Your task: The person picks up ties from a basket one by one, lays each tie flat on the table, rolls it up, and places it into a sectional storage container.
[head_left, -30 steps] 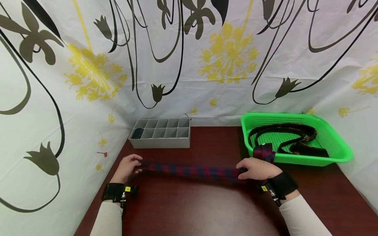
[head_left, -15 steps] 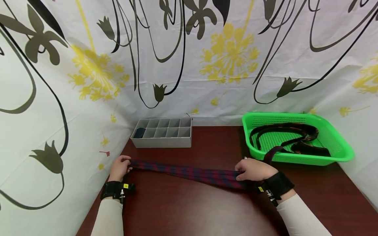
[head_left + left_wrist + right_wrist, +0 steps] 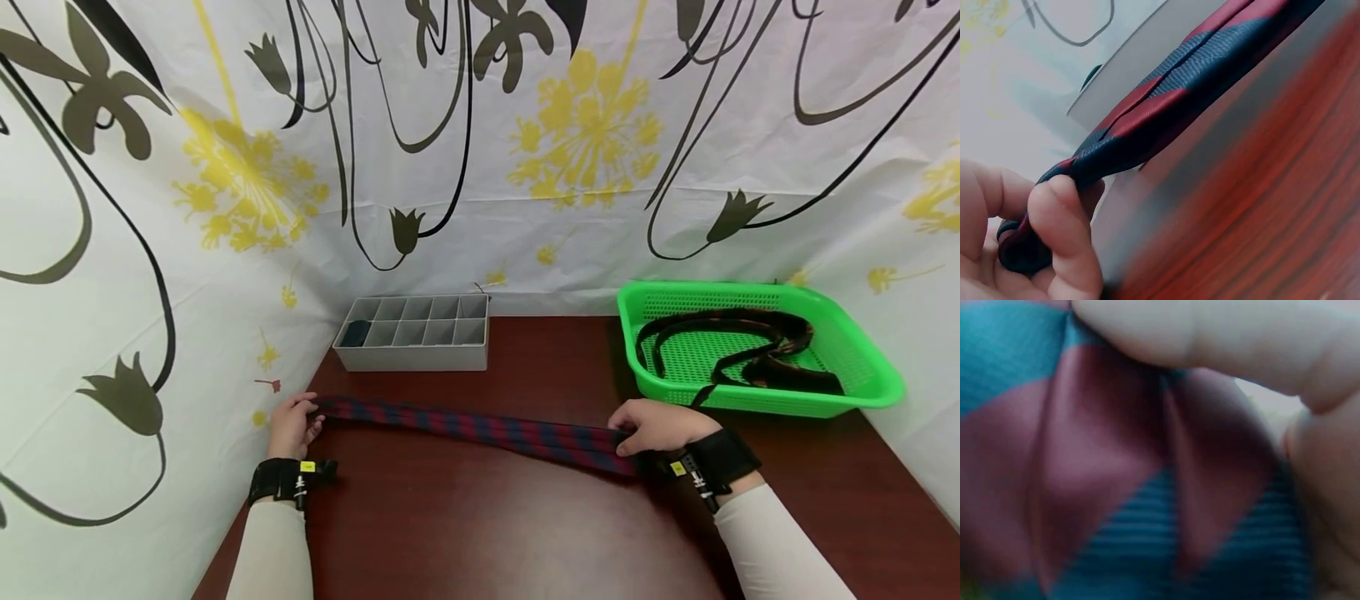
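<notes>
Tie: red-and-navy striped tie (image 3: 480,429) stretched flat across the table (image 3: 480,533), in front of the grey divider box (image 3: 415,333).
Left hand (image 3: 292,425): fingers pinch the tie's left end.
Right hand (image 3: 660,425): fingers curl over its right end; right wrist view blurred.
Basket: green basket (image 3: 862,367), right of the tie, contents unclear.

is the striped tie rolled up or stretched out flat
Stretched out. The striped tie runs as one long band along the table, gripped at its ends by the left hand and right hand.
</notes>
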A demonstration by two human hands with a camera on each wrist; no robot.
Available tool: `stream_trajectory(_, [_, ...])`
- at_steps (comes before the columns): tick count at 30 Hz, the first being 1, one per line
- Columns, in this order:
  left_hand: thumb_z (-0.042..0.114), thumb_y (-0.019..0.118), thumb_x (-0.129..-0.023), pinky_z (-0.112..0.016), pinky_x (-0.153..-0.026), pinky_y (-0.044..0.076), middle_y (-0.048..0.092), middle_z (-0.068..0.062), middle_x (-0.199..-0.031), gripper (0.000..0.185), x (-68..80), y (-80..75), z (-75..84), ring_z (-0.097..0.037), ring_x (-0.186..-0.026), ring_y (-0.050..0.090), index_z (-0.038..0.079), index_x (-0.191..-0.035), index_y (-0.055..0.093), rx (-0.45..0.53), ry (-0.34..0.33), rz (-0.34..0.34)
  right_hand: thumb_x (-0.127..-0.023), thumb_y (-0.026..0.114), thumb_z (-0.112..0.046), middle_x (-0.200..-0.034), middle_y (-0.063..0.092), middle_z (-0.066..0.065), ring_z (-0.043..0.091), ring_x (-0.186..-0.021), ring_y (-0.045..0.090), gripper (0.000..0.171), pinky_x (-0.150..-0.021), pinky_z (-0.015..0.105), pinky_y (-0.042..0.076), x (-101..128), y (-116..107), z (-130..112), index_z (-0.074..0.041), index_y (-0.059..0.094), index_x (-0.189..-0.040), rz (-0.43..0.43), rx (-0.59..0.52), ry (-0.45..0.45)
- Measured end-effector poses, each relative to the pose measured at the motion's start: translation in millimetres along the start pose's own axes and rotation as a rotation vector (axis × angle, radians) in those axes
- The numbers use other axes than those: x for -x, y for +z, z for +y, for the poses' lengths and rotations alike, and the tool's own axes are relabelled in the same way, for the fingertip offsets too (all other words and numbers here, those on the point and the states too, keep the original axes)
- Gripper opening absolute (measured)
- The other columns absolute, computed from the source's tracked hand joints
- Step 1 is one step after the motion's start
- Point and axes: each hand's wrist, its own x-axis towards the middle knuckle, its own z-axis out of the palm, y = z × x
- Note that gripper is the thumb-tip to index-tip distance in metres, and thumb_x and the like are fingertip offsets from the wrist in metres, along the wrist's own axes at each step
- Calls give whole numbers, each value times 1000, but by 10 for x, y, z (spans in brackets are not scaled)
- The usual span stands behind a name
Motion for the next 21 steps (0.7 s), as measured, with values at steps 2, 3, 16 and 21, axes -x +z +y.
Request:
stream_trajectory(2, [9,41,-111,-22,-68,55,47,-7,-132,50,13,-17,26,-9,-74,61,6,-160,38,42,-14,-15,-90,78,-12,-70,44,-11,1,-61,42,21,-63,22,38,21,-18,3,-11,62,-78,-3,-10,15])
stream_trajectory(3, [9,40,-112,-23,-70,55,42,-10,-144,52,13,-25,39,-11,-76,60,7,-163,33,59,-13,-27,-91,78,-13,-70,45,-11,1,-61,43,19,-63,22,38,37,-30,3,-11,63,-79,0,-14,25])
stream_trajectory(16, [26,79,-98,-21,-66,57,42,-24,-159,54,-58,-33,-48,-3,-70,62,0,-138,53,-305,247,16,-97,77,-26,-71,42,-12,-1,-60,39,30,-63,22,36,136,-85,192,-12,59,-78,75,10,59])
stream_trajectory(21, [21,78,-98,-20,-65,57,50,-32,-146,57,-58,-40,-62,-1,-69,63,-3,-144,53,-288,289,94,-96,79,-23,-68,35,-12,-3,-57,35,41,-58,21,34,355,-50,292,-8,47,-74,70,-37,22])
